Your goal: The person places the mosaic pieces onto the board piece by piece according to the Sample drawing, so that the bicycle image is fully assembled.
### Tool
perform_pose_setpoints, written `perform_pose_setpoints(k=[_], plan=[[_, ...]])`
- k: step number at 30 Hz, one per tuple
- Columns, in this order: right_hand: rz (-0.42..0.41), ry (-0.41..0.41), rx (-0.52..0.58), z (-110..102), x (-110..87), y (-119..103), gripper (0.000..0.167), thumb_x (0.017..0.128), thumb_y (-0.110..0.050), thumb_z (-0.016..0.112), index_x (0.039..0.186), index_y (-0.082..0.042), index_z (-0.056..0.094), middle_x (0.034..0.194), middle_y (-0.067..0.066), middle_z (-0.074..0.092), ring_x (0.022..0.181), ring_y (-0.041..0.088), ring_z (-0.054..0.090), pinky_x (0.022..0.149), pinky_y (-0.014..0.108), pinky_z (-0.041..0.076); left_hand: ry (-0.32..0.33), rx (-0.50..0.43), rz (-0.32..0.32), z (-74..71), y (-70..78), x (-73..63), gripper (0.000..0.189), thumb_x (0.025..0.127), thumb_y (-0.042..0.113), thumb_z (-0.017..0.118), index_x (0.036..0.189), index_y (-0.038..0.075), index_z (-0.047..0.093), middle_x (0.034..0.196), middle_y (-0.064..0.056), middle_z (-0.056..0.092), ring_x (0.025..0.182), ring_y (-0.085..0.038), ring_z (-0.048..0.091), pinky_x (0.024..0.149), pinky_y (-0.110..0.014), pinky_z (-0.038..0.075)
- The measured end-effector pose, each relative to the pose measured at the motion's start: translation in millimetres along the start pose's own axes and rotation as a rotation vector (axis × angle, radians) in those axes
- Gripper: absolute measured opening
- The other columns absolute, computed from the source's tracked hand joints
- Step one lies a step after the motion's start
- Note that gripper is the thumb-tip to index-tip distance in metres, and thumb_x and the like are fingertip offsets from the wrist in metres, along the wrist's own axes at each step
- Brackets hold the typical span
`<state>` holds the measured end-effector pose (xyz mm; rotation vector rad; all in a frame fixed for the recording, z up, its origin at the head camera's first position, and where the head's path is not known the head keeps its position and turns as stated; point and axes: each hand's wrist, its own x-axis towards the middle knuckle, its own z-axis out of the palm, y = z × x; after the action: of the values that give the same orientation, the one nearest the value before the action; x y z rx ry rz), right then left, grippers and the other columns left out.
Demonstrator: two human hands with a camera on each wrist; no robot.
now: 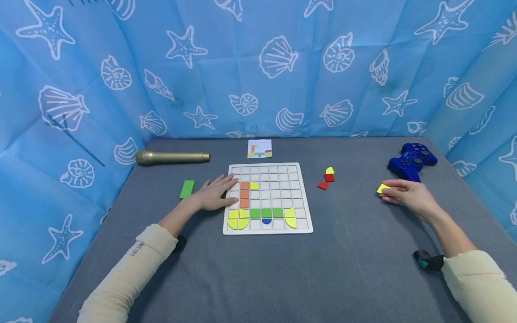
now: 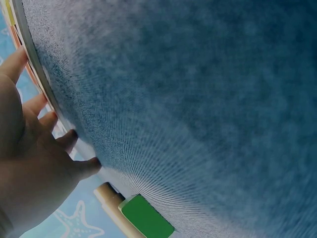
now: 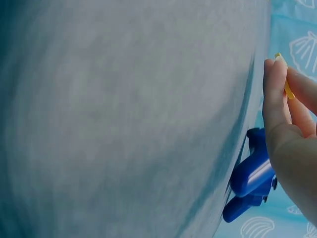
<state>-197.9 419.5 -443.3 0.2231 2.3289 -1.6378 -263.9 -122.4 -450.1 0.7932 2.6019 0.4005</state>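
With fingers spread, my left hand [image 1: 214,194] rests on the left edge of a white grid board [image 1: 304,197]. On the board lie a column of orange squares [image 1: 244,194], a row of green squares [image 1: 266,213], a blue half-circle [image 1: 266,220] and several yellow quarter-circle pieces [image 1: 238,220]. Far to the right, my right hand [image 1: 409,197] pinches a yellow piece [image 1: 383,188] between thumb and fingers, just above the cloth. In the right wrist view only the thin edge of this yellow piece [image 3: 289,91] shows.
A blue game controller [image 1: 411,161] lies just beyond my right hand. Red pieces [image 1: 329,178] and a yellow quarter-circle [image 1: 330,170] sit right of the board. A green block [image 1: 187,189] and a gold microphone [image 1: 173,157] lie at left, a pattern card [image 1: 260,148] behind the board.
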Motion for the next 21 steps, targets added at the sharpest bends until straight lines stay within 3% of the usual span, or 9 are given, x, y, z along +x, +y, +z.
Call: perform_pose_setpoints(k=[8, 21], plan=[[0.006, -0.053, 0.032, 13.5, 4.9, -6.5, 0.056, 0.098, -0.014, 0.056, 0.14, 0.014, 0.033, 0.1, -0.009, 0.061, 0.092, 0.004, 0.063, 0.084, 0.029, 0.051, -0.005, -0.008, -0.002, -2.5, 3.7, -1.2, 0.07, 0.099, 0.045, 0.047, 0.154, 0.011, 0.019, 0.158, -0.012, 0.009, 0.143, -0.036, 0.004, 0.107, -0.063, 0.002], [-0.043, -0.16, -0.04, 48.7, 9.2, -20.2, 0.047, 0.095, -0.01, 0.061, 0.132, 0.014, 0.045, 0.111, 0.011, 0.065, 0.091, 0.009, 0.064, 0.08, 0.029, 0.053, -0.002, 0.006, -0.011, -1.5, 3.0, 0.1, 0.071, 0.099, 0.047, 0.046, 0.154, 0.014, 0.018, 0.159, -0.009, 0.009, 0.143, -0.034, 0.004, 0.108, -0.062, 0.002]])
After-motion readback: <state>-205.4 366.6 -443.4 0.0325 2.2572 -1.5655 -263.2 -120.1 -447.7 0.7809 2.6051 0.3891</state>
